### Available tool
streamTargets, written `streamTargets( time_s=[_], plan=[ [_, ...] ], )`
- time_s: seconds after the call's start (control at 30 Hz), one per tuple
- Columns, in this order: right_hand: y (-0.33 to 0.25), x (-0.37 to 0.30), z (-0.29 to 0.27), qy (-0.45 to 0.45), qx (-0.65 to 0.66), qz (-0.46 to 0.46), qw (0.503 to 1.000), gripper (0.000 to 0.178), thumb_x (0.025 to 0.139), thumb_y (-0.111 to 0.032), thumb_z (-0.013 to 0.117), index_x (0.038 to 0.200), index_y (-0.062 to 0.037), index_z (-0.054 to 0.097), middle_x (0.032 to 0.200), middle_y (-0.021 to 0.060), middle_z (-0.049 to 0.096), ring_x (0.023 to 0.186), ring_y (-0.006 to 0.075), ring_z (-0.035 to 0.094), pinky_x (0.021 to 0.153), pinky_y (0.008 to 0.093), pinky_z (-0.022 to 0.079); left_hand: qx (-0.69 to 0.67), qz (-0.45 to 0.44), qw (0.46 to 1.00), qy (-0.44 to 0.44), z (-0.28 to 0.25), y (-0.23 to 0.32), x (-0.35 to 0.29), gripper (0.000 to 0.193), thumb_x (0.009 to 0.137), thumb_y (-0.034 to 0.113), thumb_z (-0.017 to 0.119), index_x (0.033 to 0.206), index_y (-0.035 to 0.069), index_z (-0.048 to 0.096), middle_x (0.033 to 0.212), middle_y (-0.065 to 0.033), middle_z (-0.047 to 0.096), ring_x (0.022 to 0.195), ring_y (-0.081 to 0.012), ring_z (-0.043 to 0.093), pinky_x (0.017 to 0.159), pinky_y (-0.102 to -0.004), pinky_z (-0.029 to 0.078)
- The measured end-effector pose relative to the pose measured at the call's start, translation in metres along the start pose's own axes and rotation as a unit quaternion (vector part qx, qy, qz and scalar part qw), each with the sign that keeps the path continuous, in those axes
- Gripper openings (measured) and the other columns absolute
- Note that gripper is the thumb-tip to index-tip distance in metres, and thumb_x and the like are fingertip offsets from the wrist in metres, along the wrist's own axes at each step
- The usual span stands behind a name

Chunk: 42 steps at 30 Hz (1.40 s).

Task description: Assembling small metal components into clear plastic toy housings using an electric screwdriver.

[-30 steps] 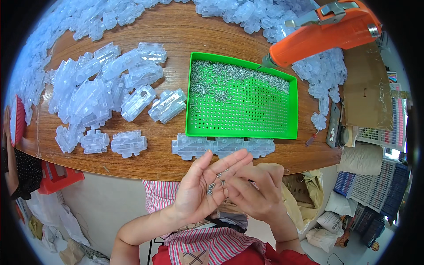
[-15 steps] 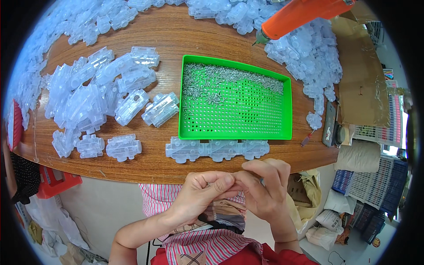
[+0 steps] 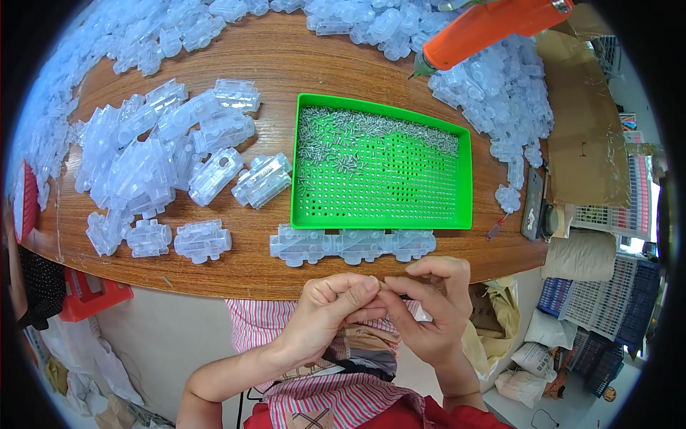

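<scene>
My left hand and my right hand meet in front of the table edge, fingertips touching. The left thumb presses on the bent fingers in a pinch. My right thumb and a fingertip come together against it, while the other right fingers arch above. Whatever sits between the fingertips is hidden or too small to name. Just beyond the hands, three clear plastic housings stand in a row against a green perforated tray. Many small silver screws lie in that tray, mostly along its far and left sides.
An orange electric screwdriver hangs at the upper right. Clear plastic parts are heaped at left and far right. A small screwdriver and a phone lie at the right table edge, beside a cardboard box.
The right hand's fingers have shifted and straightened slightly near the left fingertips. The left hand stays almost in place. The tray and housings appear marginally lower in the picture.
</scene>
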State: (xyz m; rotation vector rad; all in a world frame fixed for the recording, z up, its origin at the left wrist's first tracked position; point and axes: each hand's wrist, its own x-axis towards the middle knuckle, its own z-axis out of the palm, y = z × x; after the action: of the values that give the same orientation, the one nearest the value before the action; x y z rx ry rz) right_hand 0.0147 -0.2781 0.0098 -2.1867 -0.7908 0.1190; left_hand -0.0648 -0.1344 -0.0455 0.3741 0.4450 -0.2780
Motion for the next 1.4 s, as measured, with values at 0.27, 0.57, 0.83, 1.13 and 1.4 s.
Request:
streamTargets(
  time_s=[0.27, 0.57, 0.83, 1.13, 1.4],
  plan=[
    [-0.001, 0.004, 0.006, -0.019, -0.164, -0.109, 0.980, 0.022, 0.066, -0.002, 0.077, 0.085, -0.0091, 0.069, 0.099, 0.0072, 0.057, 0.091, 0.0265, 0.054, 0.076, 0.0359, 0.044, 0.041, -0.020, 0.998, 0.032, 0.000, 0.006, 0.000, 0.029, 0.100, 0.020, 0.054, 0.107, -0.006, 0.065, 0.103, -0.0146, 0.069, 0.095, -0.0163, 0.068, 0.086, -0.0264, 0.056],
    [0.042, 0.011, 0.030, 0.009, -0.162, -0.116, 0.980, 0.023, 0.078, -0.009, 0.071, 0.098, -0.0096, 0.060, 0.106, 0.0065, 0.057, 0.095, 0.0276, 0.053, 0.079, 0.0391, 0.040, 0.094, -0.067, 0.990, 0.086, -0.001, 0.019, -0.008, 0.046, 0.103, 0.031, 0.045, 0.113, -0.010, 0.062, 0.106, -0.0208, 0.068, 0.100, -0.0247, 0.068, 0.090, -0.0339, 0.055],
    [0.039, 0.009, 0.035, 0.008, -0.251, -0.162, 0.954, 0.021, 0.077, -0.007, 0.072, 0.095, -0.0111, 0.062, 0.108, 0.0073, 0.055, 0.100, 0.0282, 0.050, 0.084, 0.0395, 0.041, 0.039, -0.048, 0.992, 0.109, -0.007, 0.028, -0.021, 0.046, 0.104, 0.030, 0.043, 0.116, -0.012, 0.058, 0.116, -0.0236, 0.064, 0.108, -0.0291, 0.065, 0.097, -0.0390, 0.052],
    [0.035, 0.010, 0.034, 0.032, -0.281, -0.200, 0.938, 0.021, 0.078, -0.012, 0.073, 0.097, -0.0117, 0.063, 0.109, 0.0046, 0.056, 0.095, 0.0247, 0.052, 0.080, 0.0383, 0.041, 0.024, -0.041, 0.994, 0.096, -0.008, 0.029, -0.021, 0.046, 0.104, 0.030, 0.042, 0.119, -0.011, 0.057, 0.119, -0.0231, 0.063, 0.110, -0.0295, 0.064, 0.099, -0.0395, 0.050],
    [0.031, 0.012, 0.028, 0.068, -0.156, -0.110, 0.979, 0.023, 0.074, -0.003, 0.075, 0.095, -0.0097, 0.067, 0.101, 0.0069, 0.055, 0.089, 0.0258, 0.051, 0.077, 0.0365, 0.041, 0.014, -0.031, 0.999, 0.037, -0.006, 0.029, -0.021, 0.054, 0.105, 0.036, 0.034, 0.132, -0.009, 0.048, 0.133, -0.0229, 0.054, 0.124, -0.0298, 0.054, 0.108, -0.0402, 0.042]
  ],
)
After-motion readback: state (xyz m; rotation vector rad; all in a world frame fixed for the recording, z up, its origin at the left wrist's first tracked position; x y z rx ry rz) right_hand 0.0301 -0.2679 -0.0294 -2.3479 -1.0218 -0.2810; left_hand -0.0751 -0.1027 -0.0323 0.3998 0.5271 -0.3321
